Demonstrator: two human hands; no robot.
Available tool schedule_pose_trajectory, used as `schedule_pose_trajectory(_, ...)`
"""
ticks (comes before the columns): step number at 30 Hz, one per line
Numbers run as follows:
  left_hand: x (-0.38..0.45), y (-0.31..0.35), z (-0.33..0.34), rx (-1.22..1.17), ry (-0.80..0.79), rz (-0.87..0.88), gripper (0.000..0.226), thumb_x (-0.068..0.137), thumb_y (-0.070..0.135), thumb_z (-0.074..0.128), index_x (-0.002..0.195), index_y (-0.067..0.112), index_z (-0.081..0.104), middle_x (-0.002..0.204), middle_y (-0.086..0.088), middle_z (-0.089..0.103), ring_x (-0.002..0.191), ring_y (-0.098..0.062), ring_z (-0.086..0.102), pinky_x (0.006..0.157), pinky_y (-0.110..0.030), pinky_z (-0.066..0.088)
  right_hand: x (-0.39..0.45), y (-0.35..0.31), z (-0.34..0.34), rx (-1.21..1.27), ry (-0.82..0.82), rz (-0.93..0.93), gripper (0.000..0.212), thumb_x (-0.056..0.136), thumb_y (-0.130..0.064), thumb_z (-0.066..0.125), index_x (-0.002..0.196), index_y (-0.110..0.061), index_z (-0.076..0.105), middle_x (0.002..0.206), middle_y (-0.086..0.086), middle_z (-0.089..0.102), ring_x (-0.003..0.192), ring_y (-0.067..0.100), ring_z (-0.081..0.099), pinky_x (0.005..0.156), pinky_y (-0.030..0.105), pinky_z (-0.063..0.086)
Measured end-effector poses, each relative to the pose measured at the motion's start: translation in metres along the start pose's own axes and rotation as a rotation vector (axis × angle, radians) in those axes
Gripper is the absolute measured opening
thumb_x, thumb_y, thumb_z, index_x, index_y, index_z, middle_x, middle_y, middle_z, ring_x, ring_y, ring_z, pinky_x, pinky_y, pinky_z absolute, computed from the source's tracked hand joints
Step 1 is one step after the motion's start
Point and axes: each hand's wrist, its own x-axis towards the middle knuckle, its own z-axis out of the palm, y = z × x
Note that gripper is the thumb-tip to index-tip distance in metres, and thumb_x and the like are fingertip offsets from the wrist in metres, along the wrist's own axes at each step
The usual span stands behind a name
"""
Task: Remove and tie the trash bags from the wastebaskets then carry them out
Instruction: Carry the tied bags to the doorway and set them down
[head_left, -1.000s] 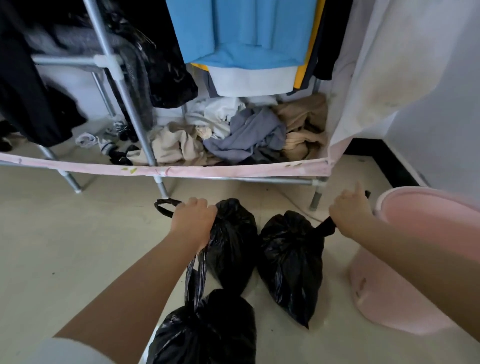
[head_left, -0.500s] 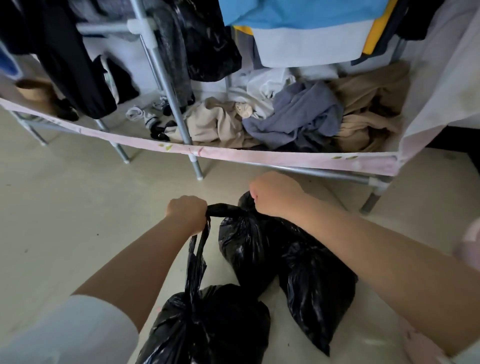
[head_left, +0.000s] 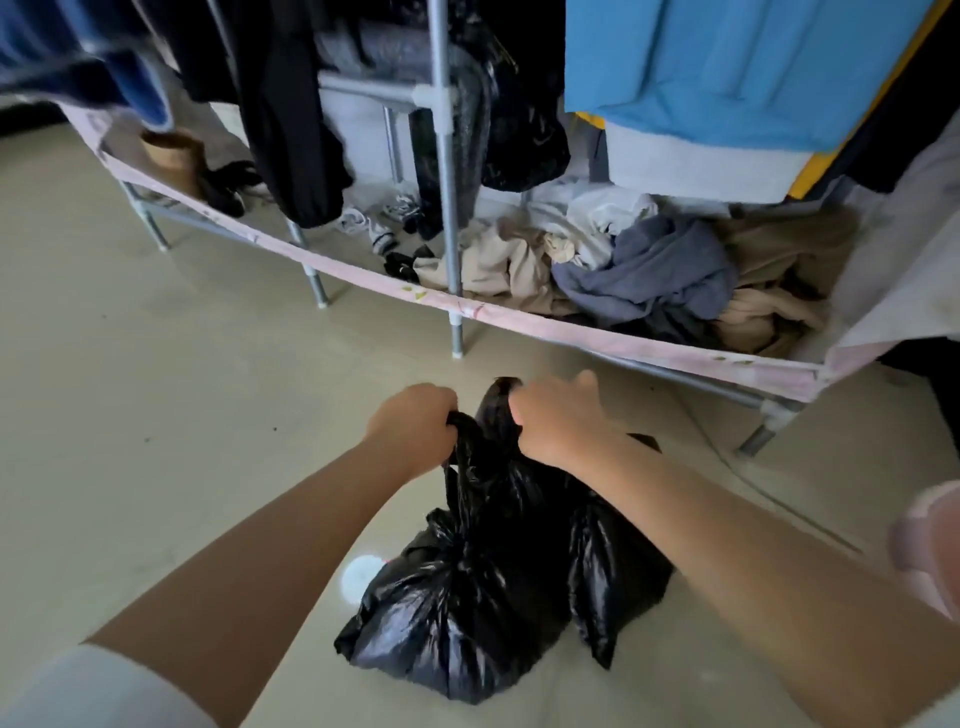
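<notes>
Black trash bags (head_left: 483, 587) hung bunched before a clothes rack (head_left: 451, 218) heaped with crumpled garments (head_left: 644, 270); the left hand (head_left: 410, 428) and right hand (head_left: 558, 415) each clenched the gathered necks, grip closed tight.

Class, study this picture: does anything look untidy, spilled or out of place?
Yes. Crumpled clothes lie heaped on the wardrobe rack's bottom shelf instead of hanging, with loose socks beside them. The black trash bags in both hands show no tear or spill.

Dim soft daylight, perhaps from the left, glossy glare on floor (head_left: 358, 574), wide-angle bowed edges, slight blur
</notes>
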Motion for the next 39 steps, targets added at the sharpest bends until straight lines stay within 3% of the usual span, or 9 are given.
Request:
schedule_pose_trajectory(4,-0.04,-0.011,-0.076,0.045,-0.095,-0.08,0.029,0.089,0.009,0.041,0.111,0.006,0.06,0.113,-0.013,0.061,0.103,-0.03,0.059,0.081,-0.036,0.05,-0.024,-0.05,-0.074,-0.032,-0.021,-0.047,0.018,0.084,-0.005,0.047,0.094,-0.017,0.055,0.088,0.002,0.042,0.105,0.028,0.052,0.087,0.038,0.026)
schedule_pose_trajectory(7,-0.072,-0.02,-0.154,0.066,-0.112,-0.134,0.027,0.09,0.012,0.042,0.109,0.007,0.06,0.113,-0.012,0.06,0.103,-0.03,0.059,0.081,-0.036,0.05,-0.041,-0.087,-0.139,-0.026,-0.019,-0.112,0.02,0.083,-0.002,0.046,0.096,-0.015,0.055,0.08,0.0,0.037,0.1,0.028,0.052,0.085,0.038,0.026)
schedule_pose_trajectory(13,-0.148,-0.057,-0.344,0.275,-0.04,-0.171,0.027,0.093,0.018,0.042,0.116,0.007,0.052,0.12,-0.009,0.055,0.114,-0.026,0.051,0.085,-0.033,0.044,-0.067,-0.197,-0.312,-0.052,0.088,-0.239,0.025,0.082,-0.001,0.046,0.104,-0.01,0.056,0.071,-0.001,0.031,0.102,0.027,0.052,0.094,0.038,0.028)
schedule_pose_trajectory(18,-0.208,-0.111,-0.501,0.335,0.013,-0.262,0.029,0.093,0.019,0.043,0.117,0.007,0.053,0.121,-0.009,0.055,0.117,-0.026,0.049,0.089,-0.034,0.043,-0.081,-0.304,-0.458,-0.035,0.118,-0.37,0.021,0.082,-0.001,0.047,0.096,-0.015,0.054,0.085,0.003,0.037,0.107,0.028,0.051,0.085,0.036,0.025)
schedule_pose_trajectory(21,-0.24,-0.144,-0.574,0.359,0.049,-0.319,0.028,0.092,0.018,0.043,0.114,0.006,0.055,0.118,-0.011,0.057,0.113,-0.028,0.053,0.08,-0.033,0.042,-0.084,-0.361,-0.521,-0.03,0.093,-0.418,0.024,0.081,0.001,0.045,0.099,-0.014,0.053,0.09,0.006,0.049,0.108,0.029,0.051,0.082,0.036,0.024)
schedule_pose_trajectory(25,-0.262,-0.188,-0.646,0.358,0.058,-0.44,0.024,0.088,0.017,0.047,0.105,0.005,0.059,0.109,-0.01,0.061,0.104,-0.03,0.058,0.068,-0.03,0.039,-0.074,-0.423,-0.585,0.14,0.035,-0.484,0.033,0.086,-0.002,0.043,0.114,-0.012,0.057,0.123,0.009,0.056,0.118,0.027,0.049,0.099,0.038,0.037)
schedule_pose_trajectory(28,-0.261,-0.231,-0.686,0.355,0.11,-0.488,0.013,0.085,0.017,0.05,0.086,0.007,0.058,0.08,-0.005,0.052,0.091,-0.031,0.056,0.062,-0.027,0.038,-0.046,-0.466,-0.617,0.165,0.06,-0.537,0.032,0.085,-0.003,0.042,0.112,-0.012,0.058,0.123,0.008,0.057,0.116,0.026,0.05,0.099,0.038,0.042)
schedule_pose_trajectory(31,-0.252,-0.285,-0.718,0.337,0.173,-0.515,0.033,0.085,0.022,0.051,0.058,0.012,0.035,0.061,0.001,0.035,0.076,-0.025,0.045,0.051,-0.024,0.031,-0.003,-0.508,-0.64,0.117,0.098,-0.586,0.03,0.083,-0.001,0.041,0.106,-0.011,0.058,0.117,0.01,0.06,0.11,0.028,0.053,0.094,0.039,0.046)
schedule_pose_trajectory(39,-0.186,-0.424,-0.807,0.368,0.191,-0.561,0.033,0.085,0.035,0.05,0.067,0.01,0.038,0.061,0.003,0.031,0.077,-0.023,0.042,0.064,-0.028,0.037,0.143,-0.624,-0.705,-0.027,0.135,-0.806,0.029,0.085,-0.002,0.043,0.107,-0.012,0.058,0.118,0.007,0.06,0.113,0.027,0.05,0.088,0.033,0.036)
